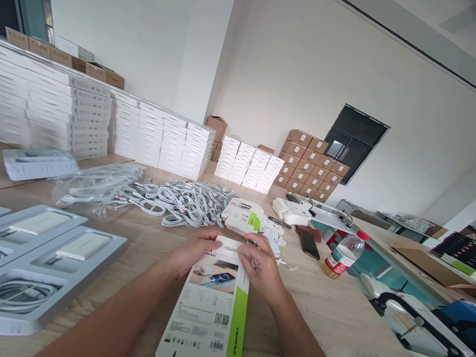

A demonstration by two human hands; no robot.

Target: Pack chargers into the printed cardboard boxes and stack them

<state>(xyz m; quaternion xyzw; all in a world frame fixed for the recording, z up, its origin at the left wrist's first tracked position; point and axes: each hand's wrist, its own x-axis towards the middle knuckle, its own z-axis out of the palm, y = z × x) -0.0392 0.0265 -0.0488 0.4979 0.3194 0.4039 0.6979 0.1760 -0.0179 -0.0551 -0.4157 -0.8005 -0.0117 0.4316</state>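
A flat white and green printed packaging box (208,297) lies in front of me with its far end toward the cable pile. My left hand (199,253) pinches the left side of the box's white top flap (227,243), thumb and fingers pressed together. On the flap's right side, my right hand (260,258) grips with bent fingers. The print shows a charger and a phone, with a barcode and small text below. Beyond my hands sits a stack of similar flat printed boxes (238,213), beside scattered white paper pieces (273,235).
Grey plastic trays (107,248) with chargers and cables are at left. Behind lies a heap of white cables (189,203), then stacked white boxes (171,139) and brown cartons (307,163). A phone (309,243) and a drink bottle (344,255) stand near the table's right edge.
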